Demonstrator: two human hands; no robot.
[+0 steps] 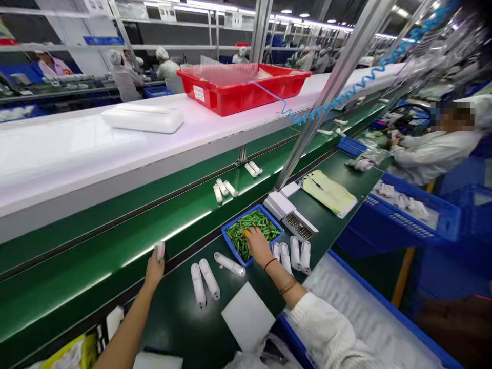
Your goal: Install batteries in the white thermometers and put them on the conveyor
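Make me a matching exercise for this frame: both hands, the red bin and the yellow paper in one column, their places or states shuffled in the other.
Column one
1. Left hand
2. Right hand
3. Red bin
4. Yellow paper

Column two
A. Up on the white shelf
B. In the blue tray, among green cylinders
C. Lying on the dark green worktop
D. Holding a small white item over the green belt

Right pairs: 1-D, 2-B, 3-A, 4-C
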